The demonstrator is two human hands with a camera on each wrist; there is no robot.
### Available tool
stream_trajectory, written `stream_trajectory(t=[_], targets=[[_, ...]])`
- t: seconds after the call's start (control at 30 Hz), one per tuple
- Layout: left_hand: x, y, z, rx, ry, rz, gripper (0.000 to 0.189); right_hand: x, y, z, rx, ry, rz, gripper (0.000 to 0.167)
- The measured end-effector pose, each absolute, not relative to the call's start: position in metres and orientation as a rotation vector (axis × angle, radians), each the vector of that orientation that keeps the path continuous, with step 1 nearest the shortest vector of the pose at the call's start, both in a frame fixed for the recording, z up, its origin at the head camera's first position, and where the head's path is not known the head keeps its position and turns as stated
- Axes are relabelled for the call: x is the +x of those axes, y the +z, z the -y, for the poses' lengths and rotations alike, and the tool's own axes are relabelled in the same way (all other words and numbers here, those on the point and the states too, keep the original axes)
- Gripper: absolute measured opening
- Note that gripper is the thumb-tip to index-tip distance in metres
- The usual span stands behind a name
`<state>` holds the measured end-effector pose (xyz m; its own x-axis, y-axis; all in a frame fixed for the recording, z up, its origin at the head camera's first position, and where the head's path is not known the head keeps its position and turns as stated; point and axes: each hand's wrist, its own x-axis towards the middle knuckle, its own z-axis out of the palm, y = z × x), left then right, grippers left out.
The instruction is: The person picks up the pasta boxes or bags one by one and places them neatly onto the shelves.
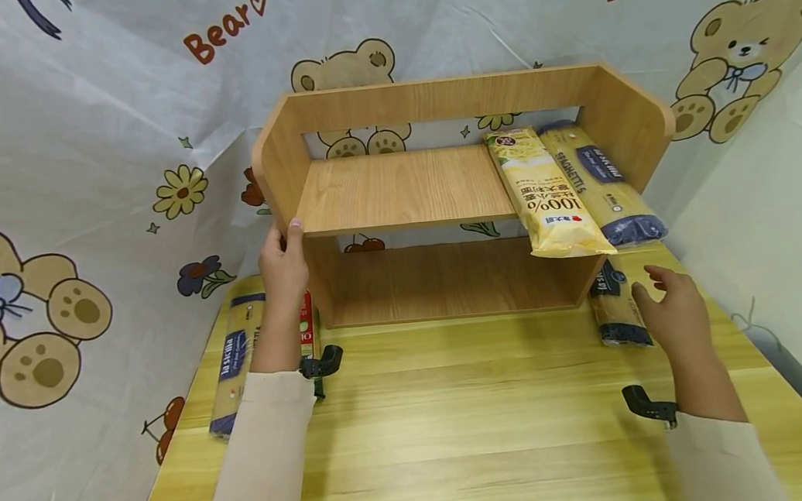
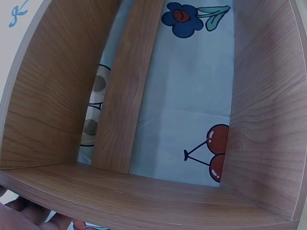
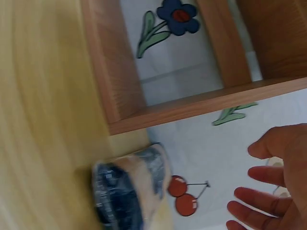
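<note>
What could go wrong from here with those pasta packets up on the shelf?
The yellow pasta packet and the spaghetti packet beside it both overhang the upper level's front edge, so a bump might tip them off. The left hand grips one side of the wooden shelf; a sudden tug could perhaps jolt both packets loose.

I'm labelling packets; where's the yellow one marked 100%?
In the head view, the yellow packet lies on the upper shelf at the right, just left of the blue-ended spaghetti packet, its near end overhanging the front edge.
</note>
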<state>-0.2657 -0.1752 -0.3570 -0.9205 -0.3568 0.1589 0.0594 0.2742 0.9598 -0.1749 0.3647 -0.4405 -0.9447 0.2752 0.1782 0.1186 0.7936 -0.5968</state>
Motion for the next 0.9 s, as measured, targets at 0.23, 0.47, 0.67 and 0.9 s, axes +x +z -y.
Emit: stream_trajectory(t=[0.23,0.47,0.67,0.9], targets=[[-0.266,-0.357,0.176,0.277,-1.684,2.211,0.06,-0.183,-0.465,-0.368,-0.358,0.832,2.933,0.077],[-0.265,-0.356,0.176,0.284,-1.687,2.218,0.061,-0.188,-0.483,-0.365,-0.483,0.766,3.009,0.091],[-0.265,-0.356,0.176,0.293,-1.683,2.232,0.061,-0.193,-0.493,-0.362,-0.618,0.729,3.088,0.098],[-0.266,-0.356,0.175,0.32,-1.699,2.249,0.061,-0.195,-0.498,-0.361,-0.664,0.665,3.129,0.1]])
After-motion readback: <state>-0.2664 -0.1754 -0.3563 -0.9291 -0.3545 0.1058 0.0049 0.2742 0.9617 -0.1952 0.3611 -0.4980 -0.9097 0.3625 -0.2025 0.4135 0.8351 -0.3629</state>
